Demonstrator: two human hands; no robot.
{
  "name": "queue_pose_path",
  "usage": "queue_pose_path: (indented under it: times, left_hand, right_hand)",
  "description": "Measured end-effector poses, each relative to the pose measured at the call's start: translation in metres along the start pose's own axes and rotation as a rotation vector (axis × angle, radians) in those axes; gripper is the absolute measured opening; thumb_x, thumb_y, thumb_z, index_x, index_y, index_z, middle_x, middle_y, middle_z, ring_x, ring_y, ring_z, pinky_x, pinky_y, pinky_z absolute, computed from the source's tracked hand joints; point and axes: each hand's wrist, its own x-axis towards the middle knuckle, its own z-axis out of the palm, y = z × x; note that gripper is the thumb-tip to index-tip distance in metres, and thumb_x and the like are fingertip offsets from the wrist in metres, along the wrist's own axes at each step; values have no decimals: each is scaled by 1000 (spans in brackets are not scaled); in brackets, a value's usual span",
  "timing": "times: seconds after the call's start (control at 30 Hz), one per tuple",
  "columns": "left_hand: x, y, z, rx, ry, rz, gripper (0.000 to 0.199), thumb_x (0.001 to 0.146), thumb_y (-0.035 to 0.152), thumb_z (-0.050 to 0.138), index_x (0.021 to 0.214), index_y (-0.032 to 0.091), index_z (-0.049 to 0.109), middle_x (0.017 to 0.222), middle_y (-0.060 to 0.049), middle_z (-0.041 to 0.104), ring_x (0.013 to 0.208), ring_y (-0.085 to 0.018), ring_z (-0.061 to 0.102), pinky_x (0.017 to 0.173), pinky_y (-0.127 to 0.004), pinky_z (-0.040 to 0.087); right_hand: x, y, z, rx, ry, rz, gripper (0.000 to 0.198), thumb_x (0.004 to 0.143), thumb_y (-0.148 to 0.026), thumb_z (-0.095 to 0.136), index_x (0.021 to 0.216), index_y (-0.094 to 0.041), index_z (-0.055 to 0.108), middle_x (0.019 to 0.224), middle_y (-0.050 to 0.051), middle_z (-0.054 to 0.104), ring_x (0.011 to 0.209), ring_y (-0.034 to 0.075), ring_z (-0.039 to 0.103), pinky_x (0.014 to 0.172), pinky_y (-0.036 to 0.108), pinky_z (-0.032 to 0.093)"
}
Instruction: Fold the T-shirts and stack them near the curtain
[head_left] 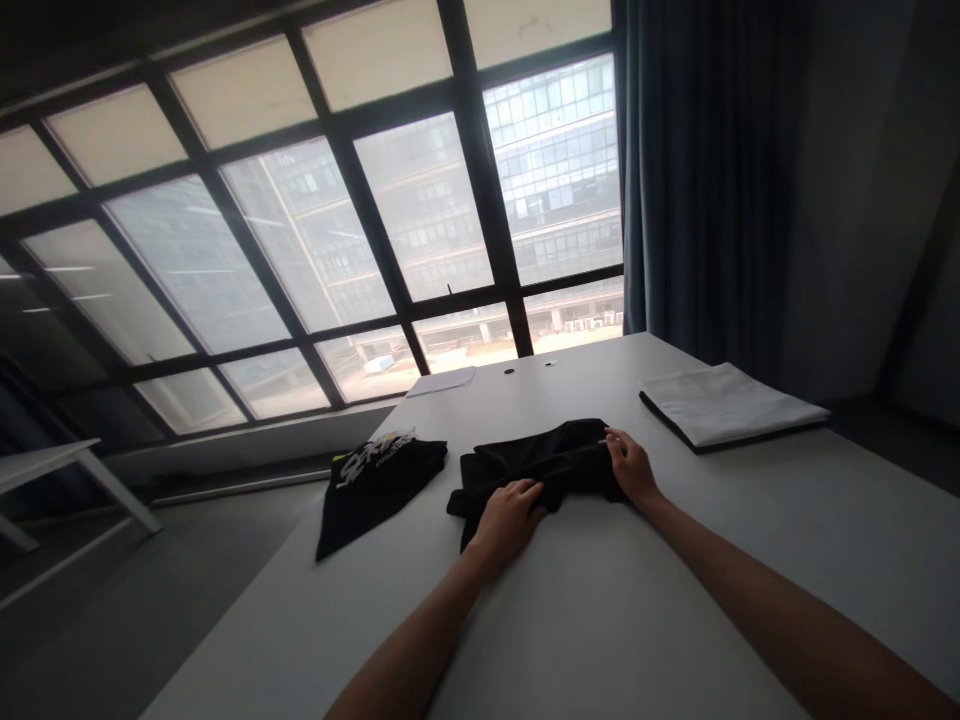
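A dark black garment (544,457), bunched and partly folded over, lies on the white table (600,620) in front of me. My left hand (510,518) grips its near left part, fingers curled over the cloth and thumb low beside them. At the right end, my right hand (631,466) has its fingers closed on the garment's edge. Whether it is a shirt or some other piece of clothing, I cannot tell. Left of it, apart from both hands, rests a folded black garment with white lettering (386,480).
A folded white cloth with a dark underside (731,405) lies at the table's right. White paper (442,381) is at the far left edge, near a small dark round spot (509,371). Beyond stand large windows and a blue curtain (697,190). Another white table (52,455) is at left.
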Motion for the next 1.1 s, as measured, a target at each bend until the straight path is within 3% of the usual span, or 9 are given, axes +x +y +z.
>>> queue_pose_path:
  times: [0.17,0.27,0.37,0.47,0.57,0.7,0.93,1.03,1.1]
  left_hand:
    - [14,-20,-11,-252,92,-300,30,102,34,47,102,23,75,99,-7,76,97,-25,71,88,-34,48]
    - [31,-39,-26,-492,145,-437,31,98,35,50,87,18,73,89,-7,74,93,-25,68,85,-34,48]
    - [44,-59,-40,-626,89,-493,31,94,39,55,83,16,73,86,-6,75,90,-25,69,83,-33,50]
    - [47,-73,-51,-763,-6,-563,33,88,45,65,87,14,75,83,-6,76,83,-24,70,79,-33,53]
    - [42,-76,-59,-889,-123,-611,34,82,46,72,92,14,77,84,-6,78,81,-23,72,78,-33,56]
    - [41,-73,-72,-1001,-292,-626,26,77,39,78,89,16,78,90,-7,79,82,-24,73,82,-34,57]
    - [81,-76,-94,-1033,-482,-590,21,72,33,83,85,18,78,88,-7,79,85,-28,74,81,-39,58]
    - [112,-84,-101,-984,-330,-579,24,79,38,78,91,17,78,94,-9,79,90,-29,74,83,-39,59]
    - [131,-93,-105,-905,-100,-597,27,87,39,70,102,17,76,102,-10,78,94,-29,74,84,-39,59]
  right_hand:
    - [-6,-22,-9,-158,-48,-345,38,100,-43,44,117,-20,69,119,13,71,115,29,63,104,47,45]
    - [-15,-39,-12,-288,-321,-560,41,94,-47,59,127,-23,66,130,12,67,126,30,56,112,49,38]
    - [-24,-46,-10,-385,-575,-588,67,81,-51,76,140,-25,60,141,12,61,130,35,53,113,53,36]
    - [-29,-44,-5,-380,-679,-456,51,88,-39,68,137,-25,63,134,10,66,119,31,62,104,46,46]
    - [-24,-44,-1,-262,-652,-300,32,93,-29,55,120,-24,71,118,8,74,108,28,68,94,40,50]
    - [-5,-56,-7,-23,-702,-91,26,88,-38,60,91,-18,76,85,3,76,86,26,69,78,37,54]
    - [60,-81,-33,338,-974,592,24,78,-33,80,92,-15,74,88,7,78,74,19,71,70,28,58]
    - [93,-79,-27,315,-952,690,17,82,-30,75,91,-15,73,87,9,78,79,22,73,77,33,61]
    - [110,-71,-18,228,-737,627,18,86,-31,70,90,-14,72,83,10,77,83,25,73,81,38,61]
